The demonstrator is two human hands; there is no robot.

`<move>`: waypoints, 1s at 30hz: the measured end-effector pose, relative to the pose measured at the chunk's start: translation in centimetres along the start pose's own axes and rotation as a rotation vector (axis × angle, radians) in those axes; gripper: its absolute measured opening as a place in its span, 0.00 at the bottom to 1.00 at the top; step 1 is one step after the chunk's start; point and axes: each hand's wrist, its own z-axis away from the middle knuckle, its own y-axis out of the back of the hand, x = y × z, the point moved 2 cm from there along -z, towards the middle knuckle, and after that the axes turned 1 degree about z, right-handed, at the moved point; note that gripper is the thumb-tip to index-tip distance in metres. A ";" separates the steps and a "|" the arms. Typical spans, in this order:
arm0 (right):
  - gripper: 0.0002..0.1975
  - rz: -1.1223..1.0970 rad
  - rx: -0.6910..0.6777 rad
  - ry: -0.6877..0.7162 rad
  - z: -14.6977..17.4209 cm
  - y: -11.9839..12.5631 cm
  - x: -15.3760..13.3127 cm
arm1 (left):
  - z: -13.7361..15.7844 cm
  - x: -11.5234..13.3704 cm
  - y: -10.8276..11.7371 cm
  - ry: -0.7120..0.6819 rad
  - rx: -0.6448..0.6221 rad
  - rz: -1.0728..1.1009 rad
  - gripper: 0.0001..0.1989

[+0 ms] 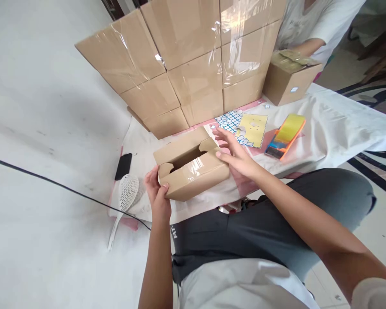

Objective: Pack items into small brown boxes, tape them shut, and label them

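A small brown cardboard box [196, 176] rests on the cloth-covered table in front of me. Its top is partly open: the far long flap stands up, the short end flaps tilt over the gap, and shiny clear tape runs across the near flap. My left hand [157, 186] grips the box's left end, thumb on the near side and fingers round the end. At the right end, my right hand [233, 152] has its fingers spread, with the thumb at the corner of the near flap. What lies inside the box is too dark to make out.
Stacked taped cartons [193, 81] form a wall behind. To the right are a tape dispenser [286, 135] with yellow tape and sticker sheets [254, 128]. A black phone-like slab [124, 166] and white slotted scoop [128, 193] lie left. Another person's hand [309, 47] touches a carton [291, 79].
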 end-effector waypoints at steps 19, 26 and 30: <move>0.17 0.146 -0.009 0.220 -0.8 1.2 -0.8 | 0.8 6.1 -5.8 -0.575 -0.624 -1.129 0.29; 0.23 0.701 0.951 0.025 0.4 14.3 0.5 | 0.5 4.3 -7.6 -0.544 -0.555 -1.202 0.25; 0.29 0.570 1.070 -0.223 1.8 19.9 4.9 | -0.8 3.7 -8.2 -0.542 -0.533 -1.223 0.23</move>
